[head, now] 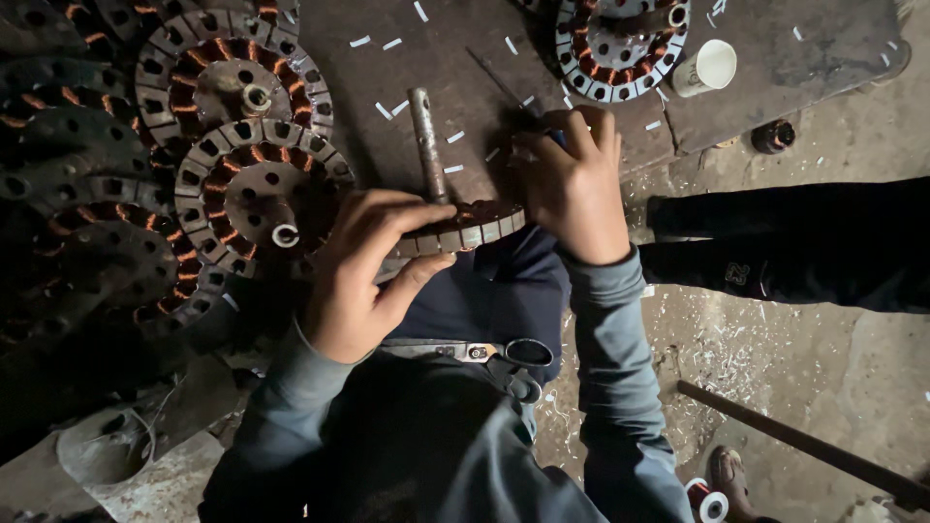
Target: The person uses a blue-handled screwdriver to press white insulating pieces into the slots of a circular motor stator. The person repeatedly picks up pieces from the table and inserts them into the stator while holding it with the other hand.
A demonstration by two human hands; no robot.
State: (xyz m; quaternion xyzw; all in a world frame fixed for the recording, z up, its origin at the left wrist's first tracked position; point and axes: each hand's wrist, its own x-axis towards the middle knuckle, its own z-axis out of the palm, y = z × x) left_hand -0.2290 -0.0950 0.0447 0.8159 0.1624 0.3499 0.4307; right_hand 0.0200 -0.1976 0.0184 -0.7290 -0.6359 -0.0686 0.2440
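A round motor stator [465,230] with a slotted metal rim and a steel shaft [426,143] rests on my lap, seen nearly edge-on. My left hand [363,271] grips its near rim, thumb underneath and fingers on top. My right hand [576,179] is curled over the far right edge of the stator, fingertips pressed at the slots; whether it pinches anything small is hidden. Scissors [504,353] lie on my lap below the stator.
Several wound stators with copper coils [257,189] are stacked at the left, another [620,44] at the top. A white cup [707,68] stands beside it. White paper strips litter the dark board [465,68]. Another person's dark-trousered leg [794,242] crosses the right; a rod [804,446] lies on the floor.
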